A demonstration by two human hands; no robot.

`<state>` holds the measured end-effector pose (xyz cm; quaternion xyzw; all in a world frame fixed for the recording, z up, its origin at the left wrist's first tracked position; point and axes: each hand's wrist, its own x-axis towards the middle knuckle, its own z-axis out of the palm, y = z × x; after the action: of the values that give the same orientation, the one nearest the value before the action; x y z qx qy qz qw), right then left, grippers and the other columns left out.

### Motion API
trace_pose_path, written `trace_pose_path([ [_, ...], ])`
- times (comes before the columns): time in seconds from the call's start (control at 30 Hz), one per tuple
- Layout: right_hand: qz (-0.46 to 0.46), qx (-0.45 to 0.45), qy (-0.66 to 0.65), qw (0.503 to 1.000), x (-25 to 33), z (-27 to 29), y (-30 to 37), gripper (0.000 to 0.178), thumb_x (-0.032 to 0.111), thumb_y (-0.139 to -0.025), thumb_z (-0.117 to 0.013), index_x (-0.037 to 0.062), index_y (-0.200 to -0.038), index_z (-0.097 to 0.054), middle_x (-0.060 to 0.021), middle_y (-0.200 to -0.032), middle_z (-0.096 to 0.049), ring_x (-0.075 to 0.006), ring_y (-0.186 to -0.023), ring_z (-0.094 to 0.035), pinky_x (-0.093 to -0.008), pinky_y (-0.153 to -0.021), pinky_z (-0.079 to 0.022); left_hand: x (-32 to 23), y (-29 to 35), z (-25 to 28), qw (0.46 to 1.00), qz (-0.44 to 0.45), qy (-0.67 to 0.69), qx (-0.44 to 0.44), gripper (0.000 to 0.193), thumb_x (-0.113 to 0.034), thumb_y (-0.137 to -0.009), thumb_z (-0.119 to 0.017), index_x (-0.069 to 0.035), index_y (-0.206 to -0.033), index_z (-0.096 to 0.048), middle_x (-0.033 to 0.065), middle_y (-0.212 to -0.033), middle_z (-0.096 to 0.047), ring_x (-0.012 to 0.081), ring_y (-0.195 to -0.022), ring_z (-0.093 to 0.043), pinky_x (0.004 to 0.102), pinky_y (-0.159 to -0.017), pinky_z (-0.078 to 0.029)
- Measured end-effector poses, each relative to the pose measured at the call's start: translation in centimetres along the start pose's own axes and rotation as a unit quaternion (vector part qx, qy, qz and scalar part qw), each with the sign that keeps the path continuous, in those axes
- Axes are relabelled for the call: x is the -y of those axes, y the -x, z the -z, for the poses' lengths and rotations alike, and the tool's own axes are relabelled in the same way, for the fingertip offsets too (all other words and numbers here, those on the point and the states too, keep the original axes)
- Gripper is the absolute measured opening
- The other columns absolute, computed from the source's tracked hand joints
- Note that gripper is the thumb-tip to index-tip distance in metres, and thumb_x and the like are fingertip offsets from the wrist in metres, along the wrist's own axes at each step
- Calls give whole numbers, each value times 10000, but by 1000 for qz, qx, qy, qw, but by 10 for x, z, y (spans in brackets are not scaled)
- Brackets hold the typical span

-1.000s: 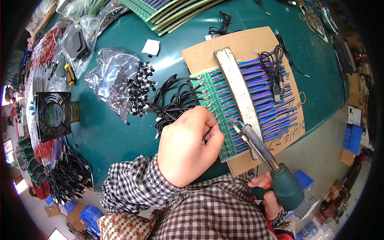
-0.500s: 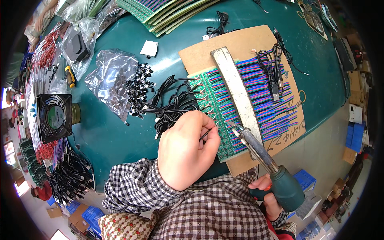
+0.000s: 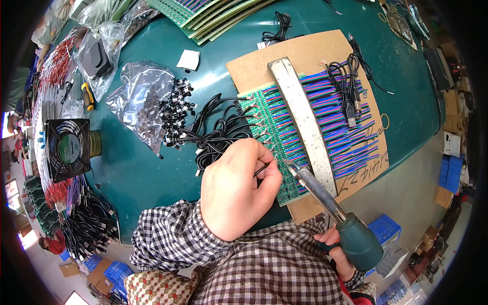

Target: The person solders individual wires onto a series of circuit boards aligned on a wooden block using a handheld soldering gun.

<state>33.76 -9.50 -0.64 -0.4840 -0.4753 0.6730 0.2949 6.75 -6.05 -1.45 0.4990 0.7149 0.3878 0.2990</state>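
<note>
The left hand pinches a thin black cable between thumb and forefinger, over the green circuit board's near edge. Just right of those fingertips is the tip of a soldering gun, the right hand curled around its handle. Beyond — blocking the way to the coloured wires' far ends — lies a metal bar; tangled cables crowd the fingers' left.

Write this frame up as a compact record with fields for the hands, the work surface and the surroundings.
Left hand: pinching thin black cable at the board's edge
Right hand: gripping soldering iron, tip at the board; contact unclear
Circuit board: green, on brown cardboard
Across coloured wires: metal bar
Left of board: bundled black cables, small connectors, plastic bag
Far left: fan, screwdriver
</note>
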Motion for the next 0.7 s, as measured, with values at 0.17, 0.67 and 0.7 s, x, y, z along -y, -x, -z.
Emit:
trace_pose_path([
  [0.17,2,11,13,1000,1,0,-3,434,129,-774,-843,-75,-1071,-601,-127,-873,-669,-238,-830,-709,-414,-802,-605,-1,-1,1,1000,5,0,6,98,15,-801,-690,10,-844,-602,25,-725,-598,41,-587,-528,202,-532,-450],
  [0.67,21,4,16,1000,4,-1,-4,382,148,-765,-846,-68,-986,-621,-119,-831,-650,-237,-785,-701,-422,-804,-608,-2,-1,2,1000,4,-12,13,158,-16,-778,-705,-23,-837,-559,85,-757,-617,195,-613,-666,307,-528,-534],
  [0.7,28,5,25,999,4,-1,-4,385,152,-763,-849,-71,-978,-619,-121,-821,-646,-239,-780,-698,-428,-804,-608,-2,-1,2,1000,6,-11,14,157,-16,-779,-706,-23,-838,-560,84,-758,-618,193,-613,-667,305,-528,-534],
])
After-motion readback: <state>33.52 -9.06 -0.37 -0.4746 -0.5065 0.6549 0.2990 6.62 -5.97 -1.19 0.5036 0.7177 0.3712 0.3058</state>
